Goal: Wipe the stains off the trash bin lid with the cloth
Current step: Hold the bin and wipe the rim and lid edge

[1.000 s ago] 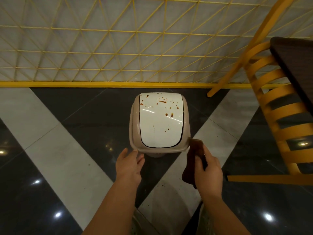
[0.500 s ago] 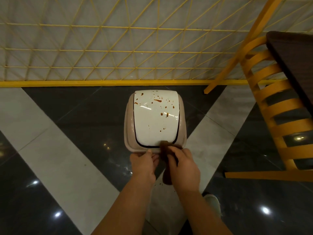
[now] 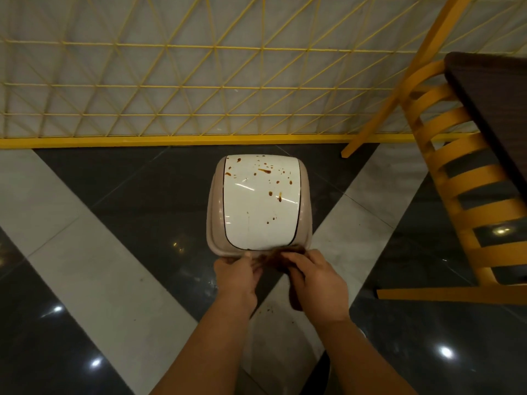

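The right hand (image 3: 315,277) is pinching the dark brown cloth (image 3: 281,259) at the near edge of the glossy white trash bin lid (image 3: 261,206), whose reddish-brown stains (image 3: 265,171) are lying farther away, while the left hand (image 3: 238,273) is gripping the cloth's left end.

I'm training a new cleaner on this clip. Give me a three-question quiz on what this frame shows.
1. True or false: the cloth lies over the far edge of the lid.
2. Which hand grips the cloth: A left, B right, C both?
3. Fill in: the stains sit mostly on the lid's ___ half.

Key: 1 false, it is at the near edge. 2 C. 3 far.
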Available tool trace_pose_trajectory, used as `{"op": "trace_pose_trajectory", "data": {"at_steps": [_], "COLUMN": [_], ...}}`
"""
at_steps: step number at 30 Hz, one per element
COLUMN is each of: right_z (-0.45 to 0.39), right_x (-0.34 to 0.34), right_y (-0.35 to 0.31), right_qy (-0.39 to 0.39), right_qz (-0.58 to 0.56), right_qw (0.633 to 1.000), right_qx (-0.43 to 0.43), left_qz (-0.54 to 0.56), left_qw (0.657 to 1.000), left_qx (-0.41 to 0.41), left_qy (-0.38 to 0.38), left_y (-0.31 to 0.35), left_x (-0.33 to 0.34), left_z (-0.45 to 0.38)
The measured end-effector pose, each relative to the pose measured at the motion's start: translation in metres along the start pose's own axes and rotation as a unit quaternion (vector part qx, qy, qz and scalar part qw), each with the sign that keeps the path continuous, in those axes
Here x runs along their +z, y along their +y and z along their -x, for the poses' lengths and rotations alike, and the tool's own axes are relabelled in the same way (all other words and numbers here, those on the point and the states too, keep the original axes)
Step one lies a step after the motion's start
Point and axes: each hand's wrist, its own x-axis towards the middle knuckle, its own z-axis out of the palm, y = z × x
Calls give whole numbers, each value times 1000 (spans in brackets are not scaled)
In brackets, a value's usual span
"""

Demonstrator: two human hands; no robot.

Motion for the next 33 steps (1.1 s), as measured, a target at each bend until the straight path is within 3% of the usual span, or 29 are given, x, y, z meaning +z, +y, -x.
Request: {"op": "trace_pose_trajectory", "data": {"at_steps": [3,6,12,17,23,29,31,33], "right_z": [-7,-15,-3,9,-1,4,-7,-21], "right_x": [-17,-24,-8,7,-5,-4,-10,-17], "right_y": [25,26,-12,-17,-1,-1,8,16], "right_qy": [38,74,51,-1,43,-1,5,12], "right_qz": [-46,-130,-191,-144,-202,-125,-133,-169], "right_qw": [990,951,949,981,954,981,973,945], "right_qx": [130,269,244,129,219,148,189,281], "left_qz": [-1,11,26,25,18,21,17,17], "left_qw": [1000,1000,999,1000,1000,1000,1000,1000], "left_qx": [4,2,2,1,-4,-5,-7,3], "left_qy": [-3,-6,-19,-10,-11,-11,-10,8], "left_y": [5,5,-1,-2,-1,4,5,8], "left_x": [-1,-4,1,4,5,1,2,0], "left_z": [0,0,6,1,4,8,8,4]}}
